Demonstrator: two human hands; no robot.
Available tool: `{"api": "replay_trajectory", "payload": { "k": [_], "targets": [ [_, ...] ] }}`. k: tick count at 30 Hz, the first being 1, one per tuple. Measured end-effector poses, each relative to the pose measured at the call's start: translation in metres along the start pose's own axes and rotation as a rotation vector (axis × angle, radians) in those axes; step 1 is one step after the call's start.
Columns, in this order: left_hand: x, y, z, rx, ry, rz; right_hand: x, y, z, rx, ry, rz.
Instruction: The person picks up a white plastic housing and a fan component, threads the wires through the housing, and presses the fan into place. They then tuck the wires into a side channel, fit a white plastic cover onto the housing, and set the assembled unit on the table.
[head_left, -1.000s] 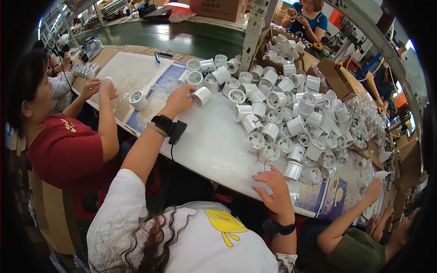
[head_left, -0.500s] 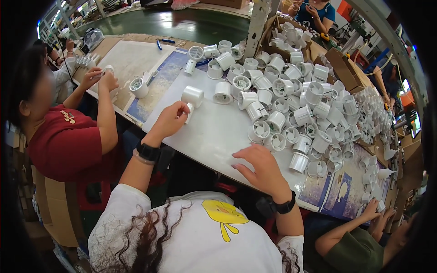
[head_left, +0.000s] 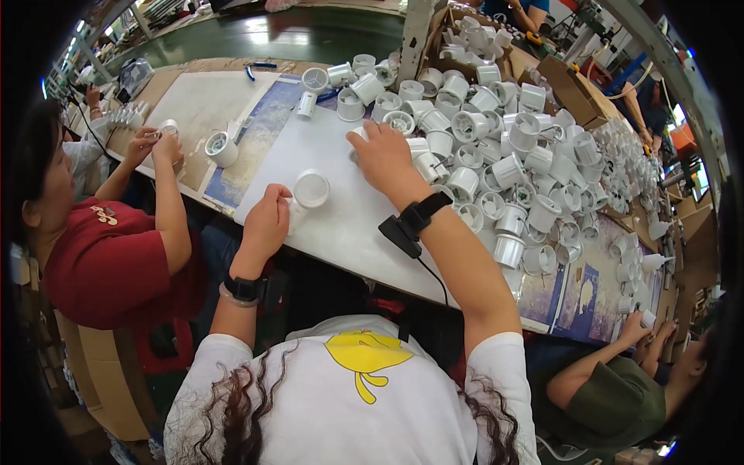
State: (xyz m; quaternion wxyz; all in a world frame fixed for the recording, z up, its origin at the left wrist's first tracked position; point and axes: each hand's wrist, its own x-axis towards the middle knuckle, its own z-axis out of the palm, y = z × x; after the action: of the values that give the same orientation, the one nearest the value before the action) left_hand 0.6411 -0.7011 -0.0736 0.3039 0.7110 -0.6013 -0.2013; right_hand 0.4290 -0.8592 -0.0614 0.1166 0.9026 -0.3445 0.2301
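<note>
The left hand point(head_left: 266, 225) has its thumb and fingers drawn together on the narrow stem of a white plastic piece with a round, grille-faced head point(head_left: 311, 188) – held just above or against the near side of the white-topped worktop point(head_left: 372, 244), which of the two I can't say. The right hand point(head_left: 384, 155) is bent, palm down, at the near left edge of the heap; its fingers curl over a white part that they mostly cover, so whether they grip it or only touch it is hidden.

Just beyond spreads a large heap of glossy white plastic cylindrical cups point(head_left: 508, 169), many lying on their sides, some with fins or thin wires showing. At the heap's far left corner lies another white grille-faced round piece point(head_left: 315, 80). Well apart, on the left, a single white cup with wires inside point(head_left: 222, 149) sits near a blue-handled tool point(head_left: 266, 65).

Judging by how things lie, the work looks far from done: one piece is in the left hand, one similar piece lies apart, and most cups remain heaped – though whether any is finished, the view does not show.

Farther out, a person in a dark-red shirt point(head_left: 124, 256) handles a small white part.
</note>
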Motion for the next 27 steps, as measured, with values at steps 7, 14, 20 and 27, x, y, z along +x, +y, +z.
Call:
{"api": "replay_trajectory", "payload": {
  "k": [7,14,20,27],
  "targets": [
    [-0.004,0.007,0.008,-0.002,0.378,0.199,-0.027,-0.032,-0.066,0.229,-0.277,0.197],
    [0.006,0.014,0.002,-0.022,0.181,0.153,-0.092,-0.035,-0.091,0.251,-0.154,0.252],
    [-0.02,0.036,-0.008,-0.006,0.24,0.536,-0.113,-0.027,-0.092,0.308,-0.102,0.332],
    [-0.021,0.046,-0.01,0.081,-0.004,0.517,-0.118,-0.023,-0.093,0.349,-0.091,0.332]
  ]
}}
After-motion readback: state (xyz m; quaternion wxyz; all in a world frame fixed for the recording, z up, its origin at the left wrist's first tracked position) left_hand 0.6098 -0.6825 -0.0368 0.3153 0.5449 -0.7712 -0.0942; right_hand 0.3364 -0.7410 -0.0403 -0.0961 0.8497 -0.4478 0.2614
